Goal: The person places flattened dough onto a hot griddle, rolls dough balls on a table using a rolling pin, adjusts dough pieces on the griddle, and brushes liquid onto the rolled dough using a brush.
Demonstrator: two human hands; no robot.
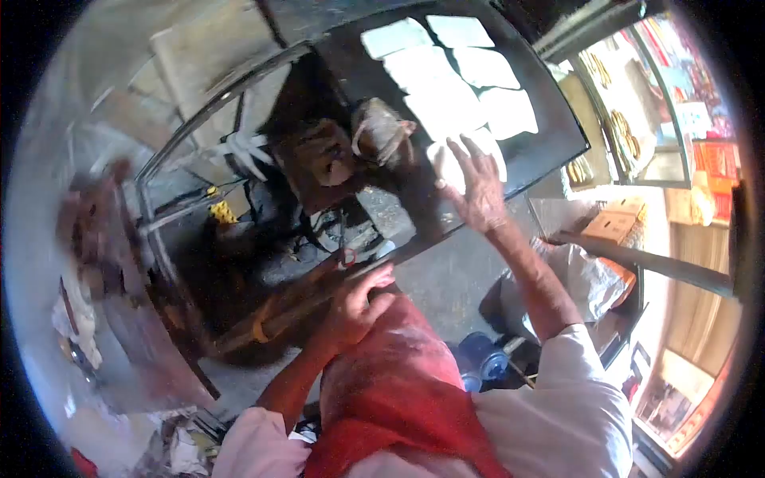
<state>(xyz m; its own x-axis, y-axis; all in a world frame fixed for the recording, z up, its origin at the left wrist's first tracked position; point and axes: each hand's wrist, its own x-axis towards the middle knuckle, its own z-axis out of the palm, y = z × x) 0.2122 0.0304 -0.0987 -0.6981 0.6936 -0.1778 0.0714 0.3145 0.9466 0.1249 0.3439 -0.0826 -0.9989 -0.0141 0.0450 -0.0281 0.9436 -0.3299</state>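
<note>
Several flat white pieces [442, 92] lie in rows on a dark, flat surface [550, 151] at the upper right. My right hand [476, 187] rests with spread fingers on the nearest white piece [490, 151], at the surface's near edge. My left hand [362, 307] is low in front of my red apron [398, 342], its fingers bent; whether it holds anything is not clear. Left of the white pieces sits a brownish, bundled cloth-like item [381, 134].
A metal frame [199, 119] stands at the left, beside a yellow object [223, 209]. Grey-white bags [578, 275] and blue containers [482, 357] are below right. Glass-fronted shelves [629, 119] with goods stand at the far right.
</note>
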